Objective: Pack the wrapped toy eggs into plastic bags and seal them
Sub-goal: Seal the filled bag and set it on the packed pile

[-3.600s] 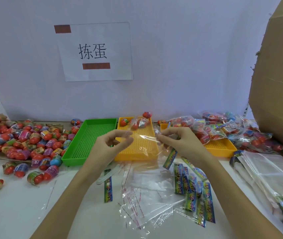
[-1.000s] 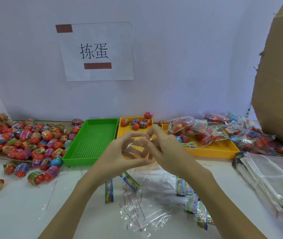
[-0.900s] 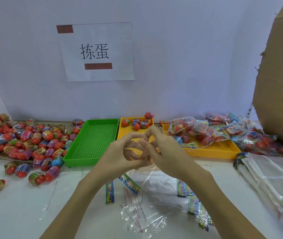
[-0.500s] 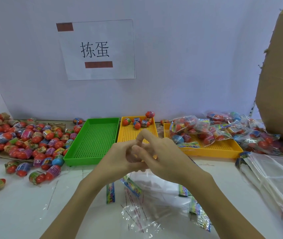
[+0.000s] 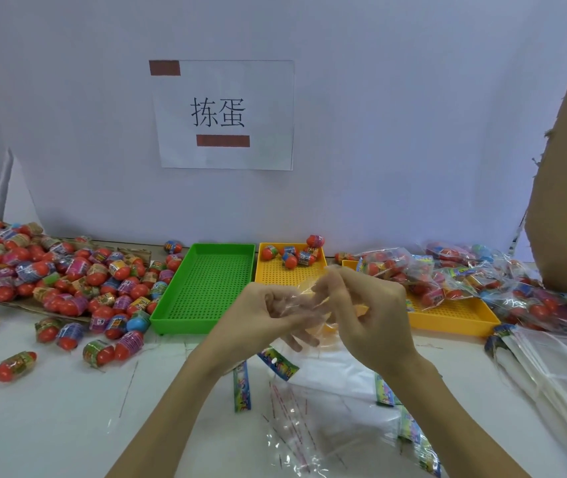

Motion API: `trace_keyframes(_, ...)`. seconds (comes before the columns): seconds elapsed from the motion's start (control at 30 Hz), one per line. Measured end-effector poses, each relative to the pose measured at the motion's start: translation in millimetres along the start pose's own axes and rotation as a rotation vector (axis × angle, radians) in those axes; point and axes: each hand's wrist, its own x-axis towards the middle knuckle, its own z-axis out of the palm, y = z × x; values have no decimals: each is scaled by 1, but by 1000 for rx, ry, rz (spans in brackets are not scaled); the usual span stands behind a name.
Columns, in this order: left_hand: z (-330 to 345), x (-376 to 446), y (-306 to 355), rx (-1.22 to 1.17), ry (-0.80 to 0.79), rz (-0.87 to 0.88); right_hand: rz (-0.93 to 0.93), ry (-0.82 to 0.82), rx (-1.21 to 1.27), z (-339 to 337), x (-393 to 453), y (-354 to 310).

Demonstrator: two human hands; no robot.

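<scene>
White table [image 5: 51, 426], matte; perforated green tray [image 5: 206, 284] and yellow tray [image 5: 275, 270] side by side at the back, glossy wrapped eggs [image 5: 68, 284] heaped left. Left hand [image 5: 258, 315] and right hand [image 5: 368, 315] both pinch a thin, crinkly clear bag [image 5: 304, 298] above the tray fronts. Sealed packs [image 5: 447, 277] piled right.

A green tray [image 5: 206, 288] with a grid of small holes is sitting beside two yellow trays [image 5: 290, 270] of the same pattern. The eggs [image 5: 68, 281] are showing red ends under multicoloured printed wrappers. The sign [image 5: 223, 113] is showing black characters on white.
</scene>
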Motion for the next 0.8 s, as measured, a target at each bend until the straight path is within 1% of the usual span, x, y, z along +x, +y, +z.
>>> trace_keyframes(0.1,-8,0,-3,37,91,-35,75,105,48,-2,7,1)
trace_keyframes(0.17,-14,0,-8,49,203,-81,187,157,119,-1,15,9)
trace_keyframes(0.23,-20,0,-14,-8,306,-123,333,168,160,6,22,24)
trace_keyframes(0.27,-22,-1,-16,-63,345,-144,401,139,111,12,26,35)
trace_keyframes(0.3,-24,-1,-19,-117,377,-164,455,74,15,19,29,48)
trace_keyframes(0.37,-27,-1,-22,-176,425,-187,521,-154,-226,38,35,73)
trace_keyframes(0.43,-30,0,-23,-153,456,-198,515,-384,-397,59,43,93)
trace_keyframes(0.47,-31,0,-24,-147,463,-202,495,-457,-436,67,47,100)
trace_keyframes(0.57,-31,1,-24,-198,432,-199,438,-578,-514,82,57,115)
trace_keyframes(0.63,-31,1,-24,-211,424,-203,393,-657,-611,85,60,123)
trace_keyframes(0.7,-32,2,-24,-219,424,-212,353,-649,-678,88,61,128)
trace_keyframes(0.8,-35,2,-25,-204,421,-206,281,-560,-726,93,61,127)
